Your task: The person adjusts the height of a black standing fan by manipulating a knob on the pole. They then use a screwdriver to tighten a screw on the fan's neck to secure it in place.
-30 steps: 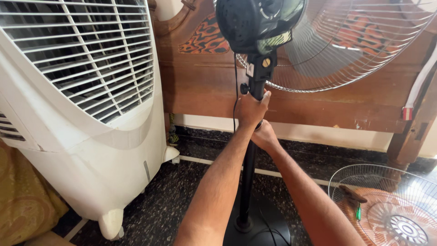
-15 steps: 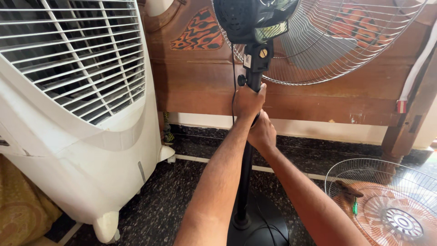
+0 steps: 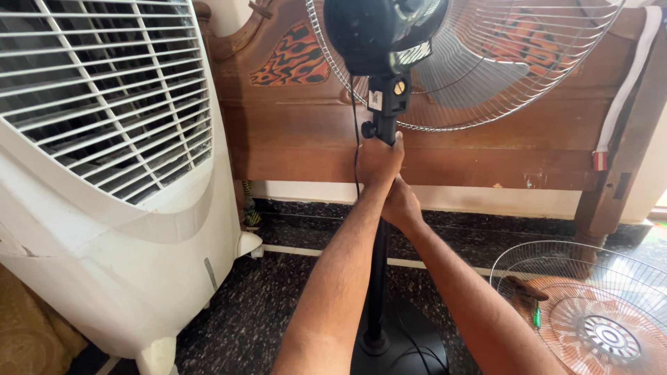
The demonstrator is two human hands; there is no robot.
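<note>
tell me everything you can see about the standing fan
The standing fan is black, upright on a thin pole rising from a round base on the dark speckled floor. Its motor housing faces the camera; the front guard is off, the grey blades bare against the rear wire grille. The left hand and right hand grip the pole.

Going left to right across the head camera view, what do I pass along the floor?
White air cooler → black fan pole, gripped by the left hand above and the right hand just below → loose wire fan guard lying on the floor.
</note>
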